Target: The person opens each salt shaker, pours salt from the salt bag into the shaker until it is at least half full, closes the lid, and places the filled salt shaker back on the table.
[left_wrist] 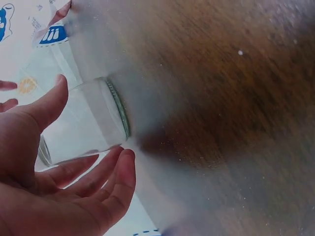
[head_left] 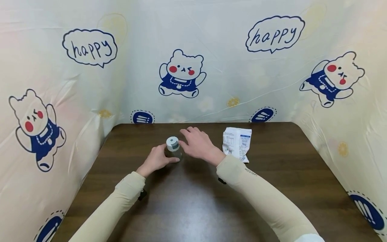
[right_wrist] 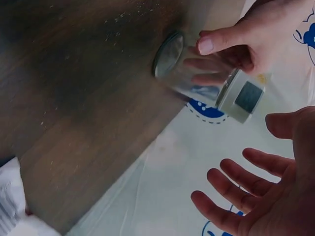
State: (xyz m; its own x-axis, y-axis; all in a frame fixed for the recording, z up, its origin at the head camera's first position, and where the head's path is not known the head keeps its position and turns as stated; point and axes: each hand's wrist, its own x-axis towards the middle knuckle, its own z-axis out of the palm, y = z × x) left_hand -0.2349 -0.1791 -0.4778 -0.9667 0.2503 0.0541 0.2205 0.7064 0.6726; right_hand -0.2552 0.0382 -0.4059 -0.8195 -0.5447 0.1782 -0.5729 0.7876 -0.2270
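Observation:
A clear glass jar [head_left: 176, 154] with a pale lid [head_left: 172, 144] stands upright on the brown table, left of its middle. My left hand [head_left: 155, 160] holds it from the left, with the thumb on the near side and the fingers on the far side. In the left wrist view the glass body [left_wrist: 86, 123] sits between thumb and curved fingers, and I see nothing inside it. Just right of the lid hovers my right hand [head_left: 199, 144], its fingers loosely spread and holding nothing. The right wrist view shows a dark square on the lid [right_wrist: 242, 97].
A white printed packet [head_left: 237, 143] lies on the table beyond my right forearm. The wood table [head_left: 193, 208] ends at a back edge against a hanging cloth [head_left: 223, 87] with bear drawings, which also encloses both sides.

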